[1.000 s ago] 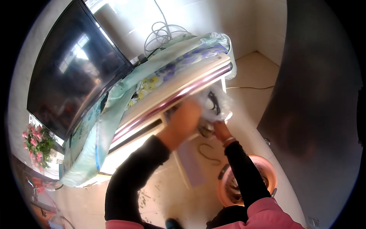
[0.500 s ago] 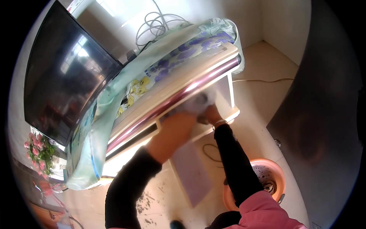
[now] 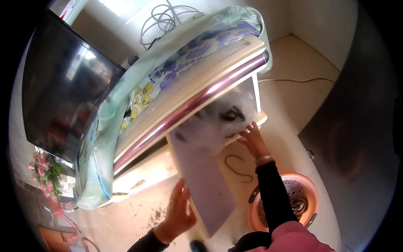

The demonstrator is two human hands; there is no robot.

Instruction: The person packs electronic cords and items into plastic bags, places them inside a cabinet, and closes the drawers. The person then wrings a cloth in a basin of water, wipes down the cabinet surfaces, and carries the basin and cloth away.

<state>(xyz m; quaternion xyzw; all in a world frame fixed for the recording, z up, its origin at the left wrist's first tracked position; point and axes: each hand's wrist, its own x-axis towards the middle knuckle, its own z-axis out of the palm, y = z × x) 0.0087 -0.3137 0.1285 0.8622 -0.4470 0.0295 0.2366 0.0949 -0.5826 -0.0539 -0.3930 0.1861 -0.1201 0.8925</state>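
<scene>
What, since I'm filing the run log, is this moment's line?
left hand: open, at cabinet door | right hand: beside plastic bag | door: open | orange basin: on floor

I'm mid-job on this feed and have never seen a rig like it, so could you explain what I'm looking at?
There is no machine here: you see a person's two bare hands, filmed by one camera worn on the head, looking forward and down. The left hand, open, is beside a swung-out door panel of a low cabinet. The right hand is at the near edge of a cloudy clear bag in the opening; whether it grips the bag is unclear. Nothing is plainly held. A flowered cloth covers much of the cabinet top, with a dark screen next to it. An orange basin stands on the floor.
</scene>
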